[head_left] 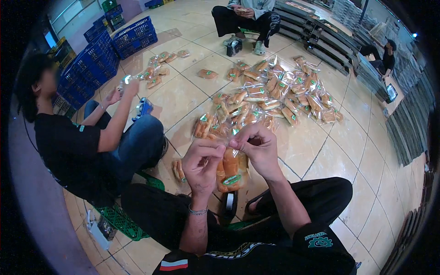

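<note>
A clear plastic bag of bread rolls (231, 172) with a green label hangs in front of me. My left hand (201, 164) pinches the gathered top of the bag from the left. On the other side, my right hand (257, 149) pinches the same neck, and the fingertips of both hands nearly meet. Just below the bag, between my legs, stands a dark holder with a white roll (229, 200), partly hidden. Beyond my hands lies a large heap of bagged bread (275, 89) on the tiled floor.
A co-worker (73, 137) sits at left handling a clear bag, beside a blue device (145, 107) and a smaller group of bagged breads (155, 73). Blue crates (89, 62) stand behind. Another person (247, 16) sits ahead, near stacked dark trays (330, 46). A green crate (126, 222) is at lower left.
</note>
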Available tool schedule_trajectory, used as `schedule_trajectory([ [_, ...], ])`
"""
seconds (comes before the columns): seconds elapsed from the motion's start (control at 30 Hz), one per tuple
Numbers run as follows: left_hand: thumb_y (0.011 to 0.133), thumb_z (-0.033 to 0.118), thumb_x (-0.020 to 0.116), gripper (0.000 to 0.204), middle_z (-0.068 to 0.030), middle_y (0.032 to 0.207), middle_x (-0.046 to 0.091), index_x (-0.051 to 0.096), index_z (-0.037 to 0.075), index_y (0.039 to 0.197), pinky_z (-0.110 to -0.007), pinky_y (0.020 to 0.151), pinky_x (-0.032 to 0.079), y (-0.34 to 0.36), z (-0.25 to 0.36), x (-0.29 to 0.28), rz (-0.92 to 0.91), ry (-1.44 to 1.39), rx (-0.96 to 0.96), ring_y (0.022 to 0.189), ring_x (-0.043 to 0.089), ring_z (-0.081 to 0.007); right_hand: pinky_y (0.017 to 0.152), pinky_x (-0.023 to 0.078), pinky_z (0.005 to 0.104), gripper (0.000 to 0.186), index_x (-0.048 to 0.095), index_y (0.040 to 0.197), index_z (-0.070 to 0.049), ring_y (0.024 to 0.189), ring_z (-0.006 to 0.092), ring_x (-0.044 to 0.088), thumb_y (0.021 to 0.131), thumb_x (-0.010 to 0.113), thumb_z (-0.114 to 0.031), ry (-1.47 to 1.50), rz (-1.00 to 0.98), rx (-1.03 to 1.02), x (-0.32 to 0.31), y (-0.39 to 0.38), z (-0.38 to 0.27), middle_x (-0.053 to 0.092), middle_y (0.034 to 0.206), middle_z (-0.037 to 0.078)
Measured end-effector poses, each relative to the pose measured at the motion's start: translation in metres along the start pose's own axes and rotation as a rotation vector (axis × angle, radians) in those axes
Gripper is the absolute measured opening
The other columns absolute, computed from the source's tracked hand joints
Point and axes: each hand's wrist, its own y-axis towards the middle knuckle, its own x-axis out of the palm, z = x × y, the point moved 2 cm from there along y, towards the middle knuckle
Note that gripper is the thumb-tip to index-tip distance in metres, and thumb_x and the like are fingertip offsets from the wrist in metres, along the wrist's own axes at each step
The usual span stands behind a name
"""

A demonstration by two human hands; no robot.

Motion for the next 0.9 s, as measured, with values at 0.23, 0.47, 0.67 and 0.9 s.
schedule_trajectory([
  [0.23, 0.085, -0.003, 0.071, 0.010, -0.0081, 0.088, 0.066, 0.072, -0.004, 0.095, -0.024, 0.075, 0.053, 0.004, 0.012, 0.003, -0.031, 0.264, -0.246, 0.085, 0.066, -0.0130, 0.075, 0.051, 0.0269, 0.011, 0.074, 0.092, -0.002, 0.085, 0.0159, 0.068, 0.081, 0.074, -0.001, -0.580, -0.149, -0.068, -0.007, 0.007, -0.020, 0.071, 0.094, 0.008],
  [0.47, 0.083, 0.000, 0.074, 0.009, -0.0066, 0.082, 0.068, 0.069, -0.003, 0.089, -0.026, 0.071, 0.050, 0.003, 0.001, -0.002, -0.034, 0.339, -0.237, 0.078, 0.064, -0.0120, 0.077, 0.047, 0.0279, 0.007, 0.070, 0.087, -0.004, 0.085, 0.0162, 0.061, 0.082, 0.076, -0.006, -0.791, -0.201, -0.084, -0.005, 0.009, -0.017, 0.068, 0.085, 0.004],
  [0.67, 0.082, -0.001, 0.075, 0.012, -0.0039, 0.085, 0.067, 0.068, -0.001, 0.091, -0.021, 0.075, 0.048, 0.000, -0.011, -0.011, 0.003, 0.071, -0.459, 0.081, 0.062, -0.0080, 0.075, 0.044, 0.0251, 0.006, 0.073, 0.086, -0.006, 0.085, 0.0091, 0.056, 0.084, 0.077, -0.009, -0.544, -0.346, 0.107, -0.010, 0.008, -0.004, 0.067, 0.082, -0.001],
  [0.9, 0.077, 0.000, 0.079, 0.025, -0.0057, 0.091, 0.071, 0.072, 0.003, 0.101, -0.026, 0.076, 0.049, -0.005, -0.020, 0.000, 0.028, 0.233, -0.284, 0.082, 0.063, -0.0108, 0.077, 0.047, 0.0303, 0.008, 0.074, 0.086, -0.007, 0.084, 0.0124, 0.061, 0.080, 0.079, -0.008, -0.442, -0.113, 0.320, -0.019, 0.009, -0.003, 0.072, 0.081, 0.005],
])
